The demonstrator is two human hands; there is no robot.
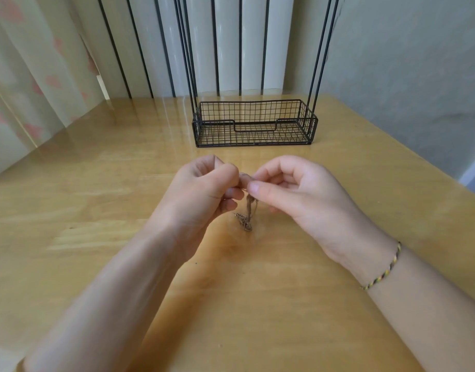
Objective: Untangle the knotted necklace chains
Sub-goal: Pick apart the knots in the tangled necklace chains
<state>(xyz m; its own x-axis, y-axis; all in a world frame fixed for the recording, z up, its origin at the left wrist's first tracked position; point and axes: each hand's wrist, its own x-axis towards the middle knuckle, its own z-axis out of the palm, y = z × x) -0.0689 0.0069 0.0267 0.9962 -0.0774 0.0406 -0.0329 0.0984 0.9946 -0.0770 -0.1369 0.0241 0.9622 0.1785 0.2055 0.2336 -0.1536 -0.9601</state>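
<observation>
A thin gold-brown tangle of necklace chains (247, 214) hangs between my two hands above the middle of the wooden table (97, 210). My left hand (204, 191) pinches the top of the tangle with curled fingers. My right hand (292, 191) pinches the same spot from the right, thumb and forefinger tips together. The lower end of the chains bunches just above or on the tabletop; I cannot tell which. The part of the chains inside my fingertips is hidden.
A black wire basket (255, 123) with tall wire uprights stands at the back of the table, a short way beyond my hands. A wall lies to the right, curtains to the left. My right wrist wears a braided bracelet (384, 267).
</observation>
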